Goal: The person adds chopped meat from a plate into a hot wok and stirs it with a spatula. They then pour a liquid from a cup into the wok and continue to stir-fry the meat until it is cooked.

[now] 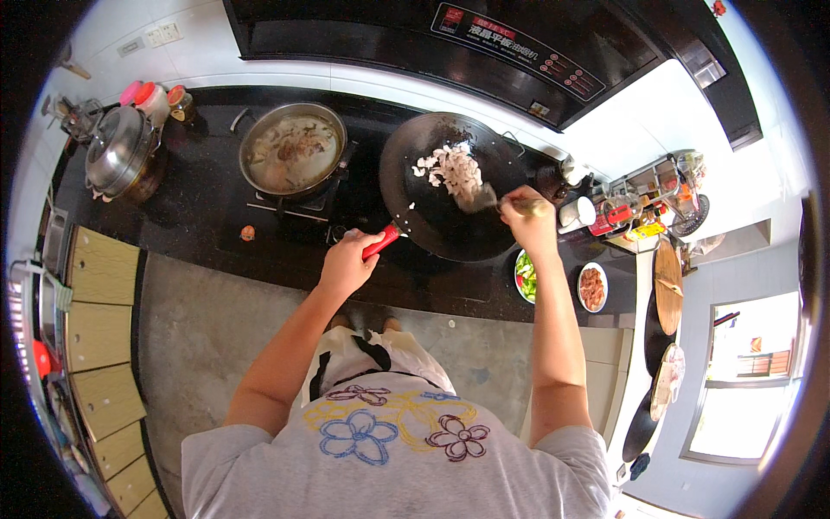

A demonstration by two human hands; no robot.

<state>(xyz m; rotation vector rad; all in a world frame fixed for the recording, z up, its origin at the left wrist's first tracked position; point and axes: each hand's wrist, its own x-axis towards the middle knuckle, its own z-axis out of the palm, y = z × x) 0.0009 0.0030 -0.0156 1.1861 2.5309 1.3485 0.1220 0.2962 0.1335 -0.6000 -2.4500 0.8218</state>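
A black wok (450, 221) sits on the stove with pale chopped meat pieces (454, 169) in it. My left hand (348, 259) grips the wok's red handle (381, 241). My right hand (529, 221) holds the wooden grip of a metal spatula (480, 199), whose blade rests in the wok beside the meat.
A steel pot of broth (292, 154) stands on the left burner. A lidded steel pot (121, 151) and jars (156, 99) are at far left. Bowls of green vegetables (524, 277) and reddish meat (592, 287) sit on the dark counter right of the wok. A range hood (450, 43) hangs above.
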